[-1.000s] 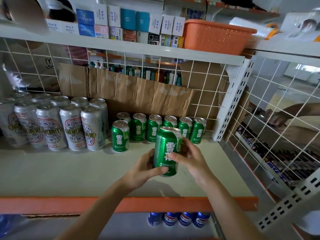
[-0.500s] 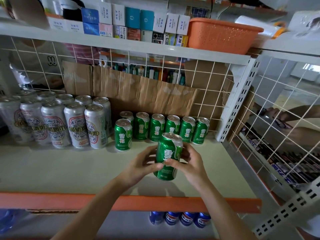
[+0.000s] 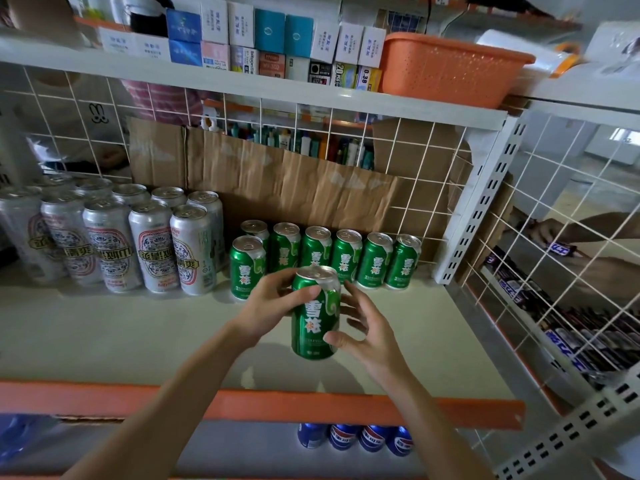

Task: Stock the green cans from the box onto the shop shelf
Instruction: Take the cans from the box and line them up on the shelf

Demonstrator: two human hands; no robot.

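A green aluminium drink can with white characters (image 3: 314, 315) is held upright between both hands above the pale shelf board (image 3: 114, 334); whether its base touches the board cannot be told. The left hand (image 3: 273, 308) is wrapped around the upper part of the can, thumb laid across the front just under the rim, fingers curled behind. The right hand (image 3: 363, 329) is set against the can's lower right side, thumb tip pressed to the front near the base, the fingers spread and partly lifted off the metal. Both forearms are extended upward from the bottom edge of the view.

Just beyond the grip, a row of matching green cans (image 3: 346, 259) is lined up along the brown cardboard backing (image 3: 294, 188). Beyond and to the left of the grip, tall silver cans with red-and-blue labels (image 3: 152, 245) are grouped. The orange front rail of the shelf (image 3: 329, 407) runs below the grip. To the right, a white wire grid panel (image 3: 554, 271) closes the bay. Overhead, an orange perforated plastic basket (image 3: 446, 67) is placed on the upper shelf.
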